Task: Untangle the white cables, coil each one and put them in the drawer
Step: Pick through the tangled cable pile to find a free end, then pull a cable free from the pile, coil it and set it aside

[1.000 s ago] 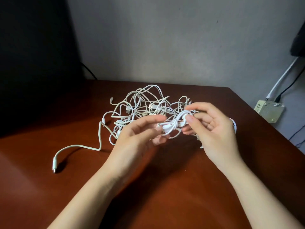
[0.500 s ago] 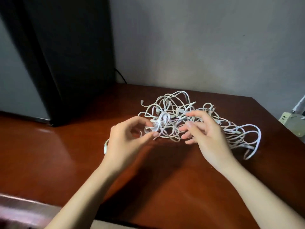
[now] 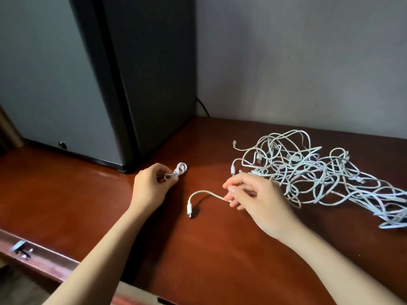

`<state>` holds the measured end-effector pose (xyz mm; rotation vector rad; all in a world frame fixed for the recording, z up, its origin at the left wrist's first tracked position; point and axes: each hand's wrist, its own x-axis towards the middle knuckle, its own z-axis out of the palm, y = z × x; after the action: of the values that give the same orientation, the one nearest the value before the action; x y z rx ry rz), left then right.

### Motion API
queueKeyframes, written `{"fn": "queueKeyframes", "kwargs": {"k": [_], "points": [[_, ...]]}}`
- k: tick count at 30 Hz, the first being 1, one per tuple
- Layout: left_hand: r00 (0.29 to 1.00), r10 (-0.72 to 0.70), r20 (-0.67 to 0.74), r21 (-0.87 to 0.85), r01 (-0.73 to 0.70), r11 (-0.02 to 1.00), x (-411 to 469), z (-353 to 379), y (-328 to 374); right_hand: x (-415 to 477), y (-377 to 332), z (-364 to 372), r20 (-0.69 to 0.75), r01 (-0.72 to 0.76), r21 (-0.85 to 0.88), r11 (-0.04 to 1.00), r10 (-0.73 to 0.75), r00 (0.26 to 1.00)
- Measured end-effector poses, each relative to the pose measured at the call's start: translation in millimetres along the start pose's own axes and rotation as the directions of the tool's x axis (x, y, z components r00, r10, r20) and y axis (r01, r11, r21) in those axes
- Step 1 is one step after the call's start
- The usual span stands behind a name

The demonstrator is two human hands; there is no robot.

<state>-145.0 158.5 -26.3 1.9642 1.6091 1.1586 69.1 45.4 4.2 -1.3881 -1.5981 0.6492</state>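
Coil risk: the little coiled cable (image 3: 180, 171) is only pinched at one end by the left hand (image 3: 150, 187), so I reckon a loose grip on the way to the drawer lets the loops spring open and it needs winding again.
Tangle risk: the right hand (image 3: 257, 194) has a loose cable (image 3: 204, 192), and its far part seems to run back into the tangle (image 3: 308, 170). A hard pull would likely tighten knots or drag the whole heap along the bench (image 3: 198, 256) instead of freeing one line.
Plug risk: the plug (image 3: 189, 209) could snag a loop if it gets fed through carelessly.
Left hand: fingers curled, thumb and fingertips pinching the coil's tail.
Right hand: fingers curled over, pinching the loose cable.
Coiled cable: sticks out just past the left fingertips, towards the dark cabinet (image 3: 149, 84), low over the bench.
Loose cable: arcs out from the right hand's fingertips into the gap between both hands, plug end down on the bench.
Tangle: just beyond the right hand, touching its far side and spreading out to its right.
Drawer: can't really make it out. A wooden rail (image 3: 39, 258) with a metal fitting sits below the left forearm, might be it.
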Motion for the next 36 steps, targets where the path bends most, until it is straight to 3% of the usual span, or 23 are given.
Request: {"fn": "queueKeyframes", "kwargs": {"k": [14, 19, 22, 25, 28, 30, 32, 36], "points": [[0.991, 0.033, 0.132, 0.055, -0.040, 0.998, -7, -1, 8, -17, 2, -25, -0.091, 0.051, 0.128, 0.990, -0.039, 0.995], [0.970, 0.237, 0.058, 0.095, -0.241, 0.966, -17, 3, 25, -28, 3, -44, -0.159, 0.084, 0.132, 0.988, -0.063, 0.985], [0.881, 0.398, 0.254, 0.048, -0.423, 0.905, -25, 11, 54, -33, 6, -59, -0.240, 0.087, 0.087, 0.992, -0.064, 0.969], [0.777, 0.401, 0.484, 0.043, -0.479, 0.877, -39, 34, 84, -40, 15, -70, -0.300, 0.065, -0.203, 0.977, -0.126, 0.946], [0.819, 0.351, 0.453, -0.002, -0.393, 0.919, -50, 62, 100, -50, 22, -73, -0.144, 0.090, -0.542, 0.836, -0.198, 0.970], [0.888, 0.282, 0.362, -0.142, -0.247, 0.959, -52, 77, 106, -57, 27, -73, 0.051, 0.045, -0.622, 0.781, -0.018, 0.999], [0.923, 0.193, 0.334, -0.296, -0.091, 0.951, -52, 91, 112, -60, 34, -72, 0.168, -0.020, -0.682, 0.731, 0.183, 0.969], [0.932, 0.178, 0.315, -0.470, -0.010, 0.883, -46, 119, 123, -49, 45, -76, 0.145, -0.055, -0.720, 0.692, 0.227, 0.963]]}}
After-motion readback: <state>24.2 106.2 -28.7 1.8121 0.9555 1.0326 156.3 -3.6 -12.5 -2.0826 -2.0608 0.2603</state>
